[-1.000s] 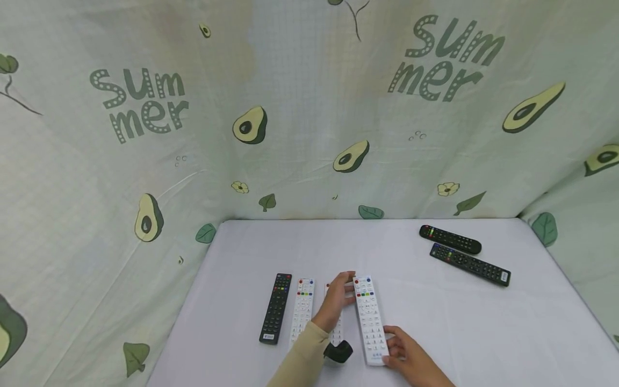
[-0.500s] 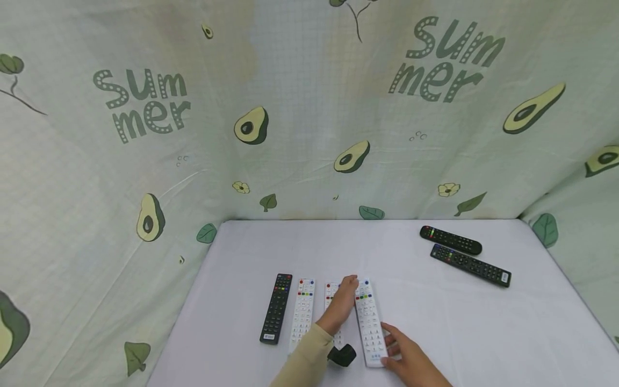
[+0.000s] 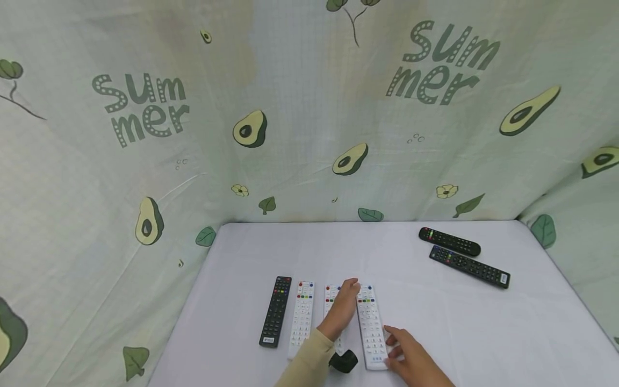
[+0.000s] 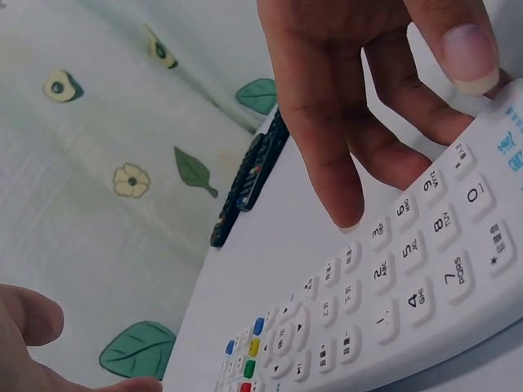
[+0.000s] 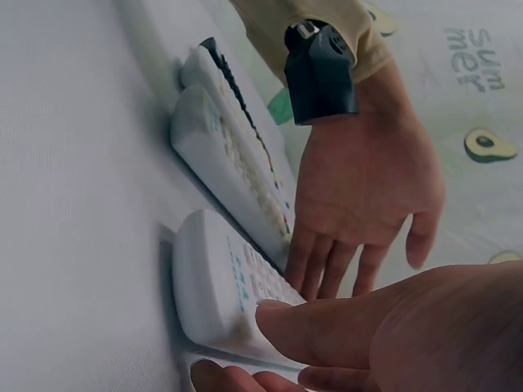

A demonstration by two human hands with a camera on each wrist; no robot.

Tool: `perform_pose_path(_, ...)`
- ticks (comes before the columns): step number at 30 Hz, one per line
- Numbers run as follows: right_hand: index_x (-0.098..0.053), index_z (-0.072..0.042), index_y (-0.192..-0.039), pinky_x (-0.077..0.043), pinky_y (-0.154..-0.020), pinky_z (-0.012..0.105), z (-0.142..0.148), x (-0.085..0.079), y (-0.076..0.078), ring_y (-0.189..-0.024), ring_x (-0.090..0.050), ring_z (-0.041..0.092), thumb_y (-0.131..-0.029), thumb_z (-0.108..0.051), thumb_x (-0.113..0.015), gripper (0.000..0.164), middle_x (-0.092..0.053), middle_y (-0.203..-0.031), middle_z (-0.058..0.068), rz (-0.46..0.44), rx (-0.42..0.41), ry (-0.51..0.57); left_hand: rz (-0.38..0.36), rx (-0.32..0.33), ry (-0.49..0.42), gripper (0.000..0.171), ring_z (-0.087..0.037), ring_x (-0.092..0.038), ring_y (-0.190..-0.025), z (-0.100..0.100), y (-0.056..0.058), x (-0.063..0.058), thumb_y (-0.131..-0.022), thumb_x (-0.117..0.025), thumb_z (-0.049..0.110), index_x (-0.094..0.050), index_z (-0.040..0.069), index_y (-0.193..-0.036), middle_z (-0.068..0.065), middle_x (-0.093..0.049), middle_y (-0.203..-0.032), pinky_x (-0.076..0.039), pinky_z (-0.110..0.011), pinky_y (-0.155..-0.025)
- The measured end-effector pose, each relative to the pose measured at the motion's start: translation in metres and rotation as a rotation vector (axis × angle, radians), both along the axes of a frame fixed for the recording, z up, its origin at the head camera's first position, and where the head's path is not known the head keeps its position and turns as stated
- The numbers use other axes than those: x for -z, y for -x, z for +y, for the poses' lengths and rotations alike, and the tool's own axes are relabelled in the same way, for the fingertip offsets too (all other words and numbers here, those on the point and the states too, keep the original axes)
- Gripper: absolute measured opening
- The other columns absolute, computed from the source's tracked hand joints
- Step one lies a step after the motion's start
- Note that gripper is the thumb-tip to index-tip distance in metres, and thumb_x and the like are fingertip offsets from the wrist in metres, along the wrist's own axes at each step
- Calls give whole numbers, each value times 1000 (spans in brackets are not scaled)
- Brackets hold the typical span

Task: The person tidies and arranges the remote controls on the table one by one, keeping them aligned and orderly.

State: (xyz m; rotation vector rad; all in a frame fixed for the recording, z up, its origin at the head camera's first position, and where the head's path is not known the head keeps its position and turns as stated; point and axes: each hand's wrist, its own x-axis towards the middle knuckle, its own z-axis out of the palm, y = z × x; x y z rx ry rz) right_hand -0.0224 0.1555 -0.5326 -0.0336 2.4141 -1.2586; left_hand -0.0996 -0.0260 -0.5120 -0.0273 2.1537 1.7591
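Note:
A white remote control (image 3: 371, 330) lies lengthwise on the table between my hands, buttons up. My left hand (image 3: 341, 309) is at its far left edge, overlapping its top corner in the head view. The fingers of that hand hang straight in the right wrist view. My right hand (image 3: 410, 355) is at the near right corner, thumb right at the edge and relaxed fingers along the side. Left of it lies a second white remote (image 3: 331, 294), partly covered by my left hand and wrist. Beyond that are a third white remote (image 3: 303, 312) and a black remote (image 3: 275, 312).
Two more black remotes, a rounded one (image 3: 450, 241) and a squarer one (image 3: 470, 266), lie slanted at the far right of the white table (image 3: 435, 306). A printed cloth (image 3: 300, 97) hangs behind the table. A black wrist camera (image 3: 344, 362) sits on my left wrist.
My left hand has slid slightly nearer and its spread fingers have come together. The white remote's far end has shifted a little right. The right hand stays near the same corner.

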Motion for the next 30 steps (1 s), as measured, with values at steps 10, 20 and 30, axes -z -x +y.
perform_pose_path(10, -49, 15, -143, -60, -88, 45, 70, -4, 32, -101, -70, 29, -92, -2, -75, 60, -67, -116, 17, 148, 117, -120, 39, -40, 5, 59, -46, -31, -154, 8, 7, 0, -113, -34, 39, -40, 1, -160, -24, -39, -164, -23, -67, -126)
perform_pose_path(20, -45, 20, -141, -59, -87, 60, 159, -4, 70, -112, -62, 58, -102, -6, -63, 51, -58, -124, 41, 319, 313, -248, 86, -74, -3, 54, -46, -42, -148, 29, 18, -3, -113, -37, 32, -46, -1, -155, -25, -46, -158, -32, -64, -123)
perform_pose_path(30, -46, 20, -140, -49, -82, 45, 210, 2, 90, -116, -56, 57, -103, -6, -56, 46, -53, -128, 44, 396, 580, -276, 108, -53, -31, 51, -41, -47, -145, 50, 30, -4, -111, -40, 32, -52, 1, -151, -20, -52, -154, -40, -59, -119)
